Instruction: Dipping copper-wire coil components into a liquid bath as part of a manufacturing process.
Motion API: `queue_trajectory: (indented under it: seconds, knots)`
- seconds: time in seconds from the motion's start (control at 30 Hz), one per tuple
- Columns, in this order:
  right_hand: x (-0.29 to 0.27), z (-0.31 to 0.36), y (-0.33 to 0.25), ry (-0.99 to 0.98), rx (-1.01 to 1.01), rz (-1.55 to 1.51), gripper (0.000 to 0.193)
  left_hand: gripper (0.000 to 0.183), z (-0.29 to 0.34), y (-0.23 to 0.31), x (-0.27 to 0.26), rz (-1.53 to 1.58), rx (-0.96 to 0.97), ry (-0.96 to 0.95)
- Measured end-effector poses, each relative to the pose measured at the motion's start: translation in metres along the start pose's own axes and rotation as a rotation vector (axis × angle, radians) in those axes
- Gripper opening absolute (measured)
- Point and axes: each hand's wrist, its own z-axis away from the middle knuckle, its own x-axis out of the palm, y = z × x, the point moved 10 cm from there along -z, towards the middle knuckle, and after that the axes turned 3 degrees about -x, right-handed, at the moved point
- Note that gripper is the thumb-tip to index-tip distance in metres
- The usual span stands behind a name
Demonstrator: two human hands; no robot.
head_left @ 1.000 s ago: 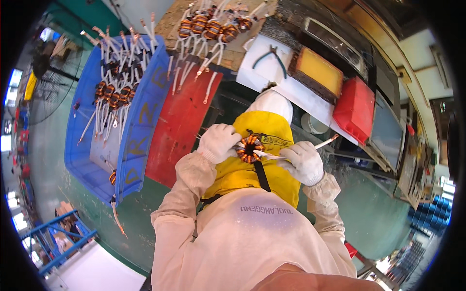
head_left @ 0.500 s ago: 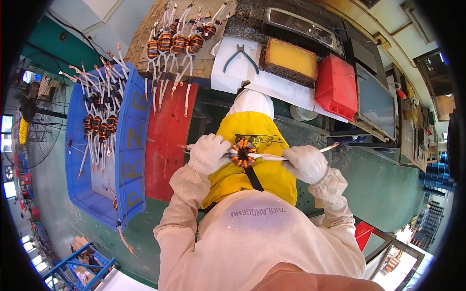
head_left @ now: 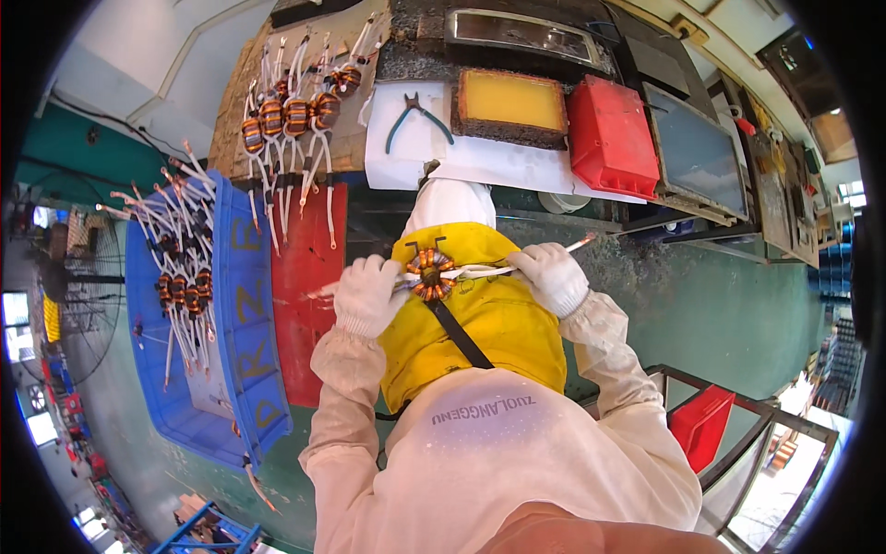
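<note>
A ring-shaped coil [head_left: 431,274] wound with orange and dark wire hangs level between my two gloved hands, above the yellow apron [head_left: 498,323] on my lap. White sleeved leads run out from both its sides. My left hand [head_left: 369,294] is closed round the leads on the left, and their ends poke out beyond it, blurred. On the other side my right hand [head_left: 551,277] grips the right-hand leads. A bare copper-coloured tip [head_left: 583,242] sticks out past that hand.
Several similar coils [head_left: 295,117] lie on the bench at upper left, leads over its edge. A blue crate [head_left: 249,369] of more coils stands left, beside a red board [head_left: 309,305]. Pliers [head_left: 415,120], a yellow-filled tray [head_left: 512,100] and a red bin [head_left: 614,138] line the bench.
My view has shifted, so the bench and crate sit differently. Both hands still hold the coil's leads. The coil's line now slants more, its right end higher.
</note>
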Motion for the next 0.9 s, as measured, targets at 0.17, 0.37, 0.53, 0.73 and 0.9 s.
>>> queue_trajectory:
  seconds: [0.17, 0.37, 0.53, 0.73, 0.9]
  knots:
    - [-0.025, -0.016, 0.002, 0.089, 0.015, -0.029, 0.030, 0.079, -0.001, 0.005, -0.033, 0.325, -0.063, 0.183]
    - [-0.056, -0.018, 0.003, 0.268, 0.131, -0.040, 0.031, 0.062, -0.026, 0.074, 0.000, 0.170, 0.171, 0.223]
    - [-0.016, 0.004, 0.025, 0.112, 0.457, -0.050, 0.028, 0.054, -0.031, 0.083, 0.007, -0.013, 0.029, 0.306]
    - [-0.091, 0.012, -0.004, 0.482, 0.255, 0.063, 0.025, 0.054, -0.030, 0.083, 0.008, -0.032, 0.035, 0.314]
    - [-0.025, 0.050, 0.004, 0.090, 0.341, -0.263, 0.020, 0.051, -0.034, 0.075, 0.007, 0.065, 0.014, 0.294]
